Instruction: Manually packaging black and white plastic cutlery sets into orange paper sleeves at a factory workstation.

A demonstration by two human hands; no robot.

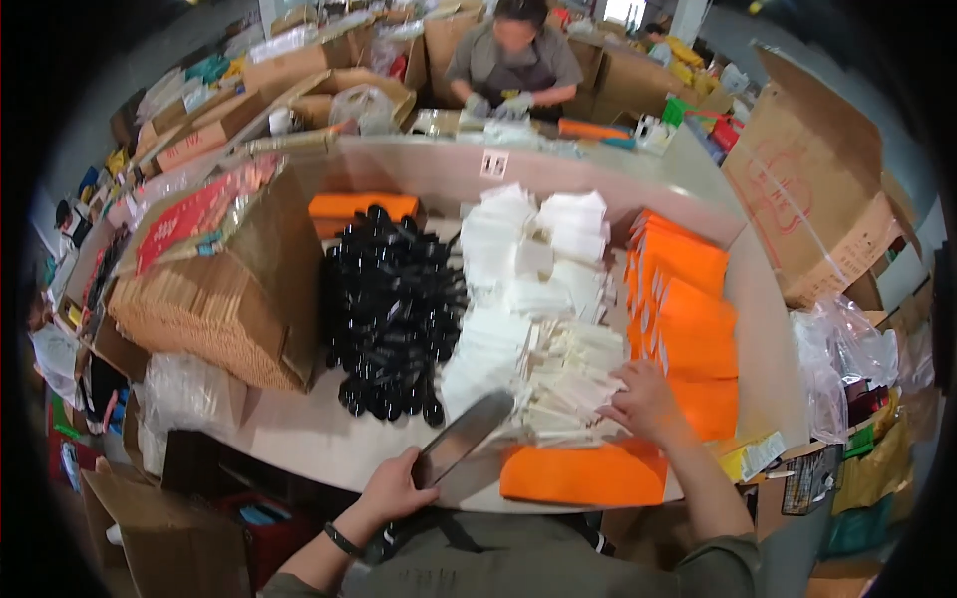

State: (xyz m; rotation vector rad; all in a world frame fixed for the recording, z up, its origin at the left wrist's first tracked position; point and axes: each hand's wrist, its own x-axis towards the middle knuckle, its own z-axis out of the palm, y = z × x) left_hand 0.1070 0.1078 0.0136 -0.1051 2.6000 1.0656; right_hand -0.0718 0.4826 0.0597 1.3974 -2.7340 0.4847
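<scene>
My left hand is closed round one end of a long, flat, blade-shaped grey item with dark edges and a rounded tip. It slants up and away to the right over the table; its exact kind does not show. My right hand has its fingers curled at a heap of narrow cream paper slips, the fingertips closed on them. Behind and left of the slips lie white flat packets. A pile of glossy black pieces with rounded ends lies farther left. Orange flat sleeves are stacked at the right.
More orange sleeves lie at the table's near edge. A carton packed with brown cardboard pieces stands on the left. A raised rim borders the pale table. Across it, a gloved person works. An open carton stands right.
</scene>
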